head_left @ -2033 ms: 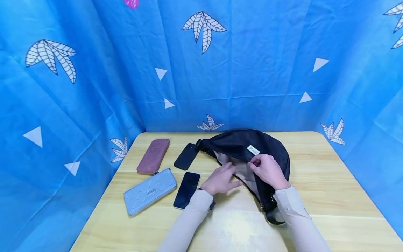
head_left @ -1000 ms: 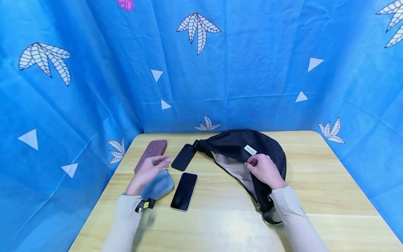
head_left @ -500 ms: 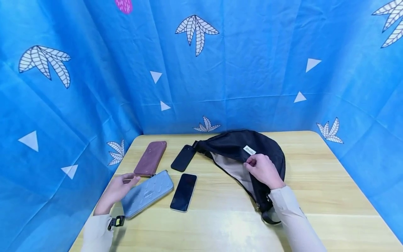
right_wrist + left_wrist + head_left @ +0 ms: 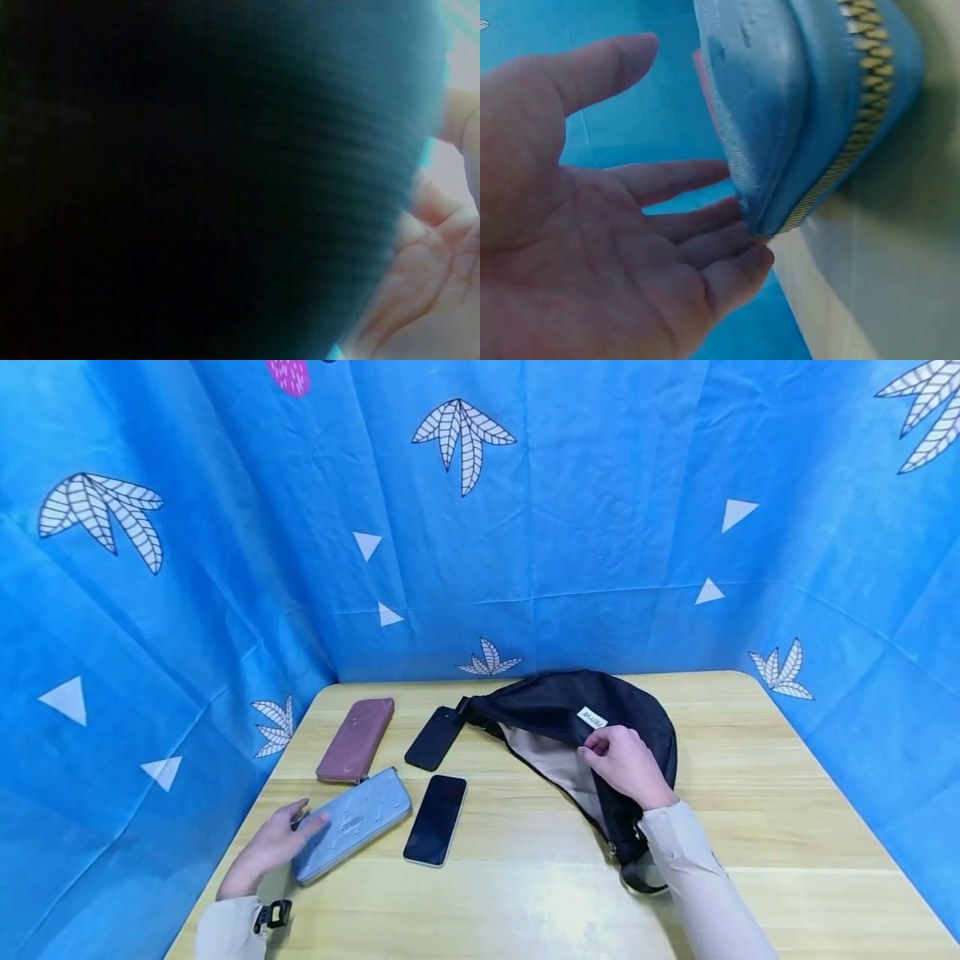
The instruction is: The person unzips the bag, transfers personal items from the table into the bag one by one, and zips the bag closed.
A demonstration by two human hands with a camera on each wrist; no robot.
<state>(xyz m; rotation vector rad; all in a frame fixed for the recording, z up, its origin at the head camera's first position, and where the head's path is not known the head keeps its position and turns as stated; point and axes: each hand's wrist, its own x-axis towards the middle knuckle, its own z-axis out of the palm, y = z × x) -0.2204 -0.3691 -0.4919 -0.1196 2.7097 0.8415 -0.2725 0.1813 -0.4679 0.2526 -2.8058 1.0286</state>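
Observation:
A black crossbody bag [image 4: 633, 702] with a white label lies on the table, its mouth showing a pale lining. At the edge of that mouth my right hand [image 4: 626, 767] pinches the fabric. A dark ribbed surface [image 4: 225, 180] covers most of the right wrist view, leaving only part of my right hand [image 4: 431, 277] visible. At the left end of a light blue zip wallet [image 4: 363, 818] is my left hand [image 4: 276, 842], thumb spread from the fingers. Up close, its fingertips reach the wallet's end [image 4: 772, 120] while the thumb stands apart from it.
A mauve wallet [image 4: 356, 739] lies behind the blue one. Two phones, a black one [image 4: 435, 739] near the bag's tip and one with a dark screen [image 4: 437, 820], lie between the wallets and the bag. Blue curtains [image 4: 525, 527] surround the wooden table [image 4: 525, 910].
My left hand has left the bag's mouth, crossed left over the phones and come down to the blue wallet's left end. My right hand keeps its pinch on the bag.

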